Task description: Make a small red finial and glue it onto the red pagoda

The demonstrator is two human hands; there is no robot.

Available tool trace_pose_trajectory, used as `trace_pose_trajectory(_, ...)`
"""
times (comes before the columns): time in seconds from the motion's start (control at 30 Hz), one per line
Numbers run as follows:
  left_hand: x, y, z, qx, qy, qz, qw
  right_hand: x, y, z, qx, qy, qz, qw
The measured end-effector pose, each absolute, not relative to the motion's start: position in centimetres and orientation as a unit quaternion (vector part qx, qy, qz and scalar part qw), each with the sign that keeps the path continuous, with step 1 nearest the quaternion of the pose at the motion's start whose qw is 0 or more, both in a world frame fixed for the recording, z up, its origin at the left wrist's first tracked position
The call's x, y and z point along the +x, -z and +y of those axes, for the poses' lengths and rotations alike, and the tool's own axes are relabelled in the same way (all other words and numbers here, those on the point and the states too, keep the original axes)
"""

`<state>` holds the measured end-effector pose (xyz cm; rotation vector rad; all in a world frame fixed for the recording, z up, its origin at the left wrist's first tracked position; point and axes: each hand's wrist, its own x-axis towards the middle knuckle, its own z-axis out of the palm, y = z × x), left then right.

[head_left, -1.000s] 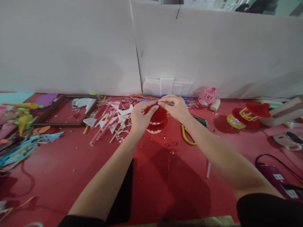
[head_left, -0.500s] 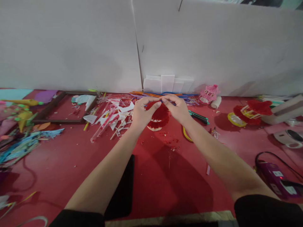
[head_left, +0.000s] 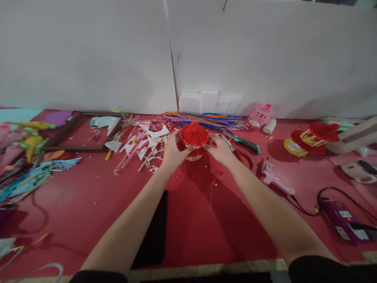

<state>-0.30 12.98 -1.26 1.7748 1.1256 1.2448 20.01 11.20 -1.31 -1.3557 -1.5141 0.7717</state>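
A small red pavilion model (head_left: 193,134) with a pleated, pointed roof stands on the red table in front of me. My left hand (head_left: 174,152) curls round its left side, thumb under the roof's front edge. From the right, my right hand (head_left: 218,150) closes on it in the same way, its thumb near the other. The model's lower part is mostly hidden by my fingers, with only a pale base edge showing below. Scissors (head_left: 243,157) lie just beyond my right wrist, and a green and black cutter knife (head_left: 246,144) is behind them.
A pink glue gun (head_left: 273,179) lies at right, its cord near a purple power strip (head_left: 343,222). Pipe cleaners (head_left: 206,120) line the wall. Paper scraps (head_left: 147,143) and a dark frame (head_left: 79,148) are left. A black tablet (head_left: 153,236) lies under my left forearm. Another red pavilion (head_left: 316,137) stands right.
My hands have come down and apart from a fingertip pinch above the model to its two sides. The red roof between them is now in plain view.
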Motion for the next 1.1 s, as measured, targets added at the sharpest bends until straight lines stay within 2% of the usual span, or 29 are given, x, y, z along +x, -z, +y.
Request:
trace_pose_trajectory(0.3, -1.6, -1.3, 14.3, 0.676, -0.457, 0.339, 0.469, 20.2, -0.8, 10.3, -0.502, -0.316, -0.638, 0.491)
trace_pose_trajectory(0.43, -2.3, -3.1, 13.8, 0.661, -0.473, 0.312, 0.492, 19.8, -2.4, 8.5, -0.507, -0.254, -0.639, 0.519)
trace_pose_trajectory(0.6, -1.5, -6.5, 11.9, 0.572, -0.62, 0.255, 0.474, 18.6, -4.6, 5.6, -0.516, -0.126, -0.657, 0.534)
trace_pose_trajectory(0.77, -0.4, -9.6, 9.2, 0.617, -0.604, 0.267, 0.429, 17.4, -6.6, 3.4, -0.488, 0.046, -0.724, 0.486)
trace_pose_trajectory(1.1, 0.4, -10.8, 7.5, 0.63, -0.618, 0.286, 0.375, 16.7, -8.6, 1.4, -0.509, 0.156, -0.726, 0.435)
